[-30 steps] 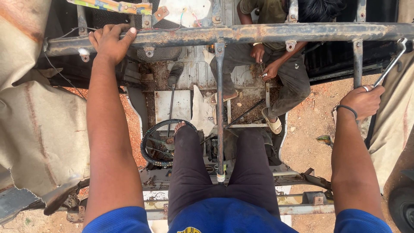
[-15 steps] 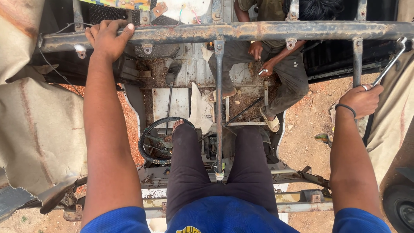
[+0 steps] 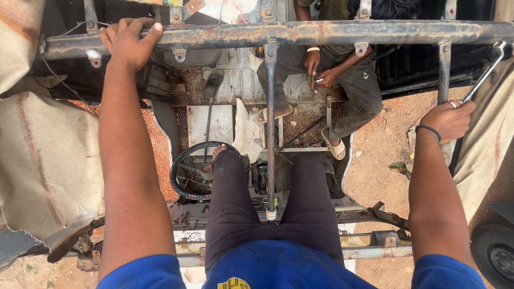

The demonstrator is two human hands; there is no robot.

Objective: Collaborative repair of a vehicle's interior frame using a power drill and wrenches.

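Note:
I look straight down from on top of a stripped vehicle frame. My left hand [image 3: 130, 42] grips the rusty horizontal bar [image 3: 300, 33] at the upper left. Far right, my right hand [image 3: 450, 120] is closed around a long silver wrench [image 3: 484, 73] whose head sits at the bar's right end. A vertical rusty post [image 3: 270, 134] runs down between my legs. Below, my bare foot [image 3: 218, 151] rests by a black steering wheel [image 3: 195, 171].
Another person crouches below on the metal floor [image 3: 350, 80], both hands on a small tool. Torn beige sheeting [image 3: 45, 160] hangs at left, more at right. A tyre [image 3: 495, 254] shows bottom right, red dirt ground [image 3: 383, 155] beside the frame.
The view has shifted slightly, so the bar sits a little higher in frame. Both my hands keep their holds. The person below keeps working with their hands.

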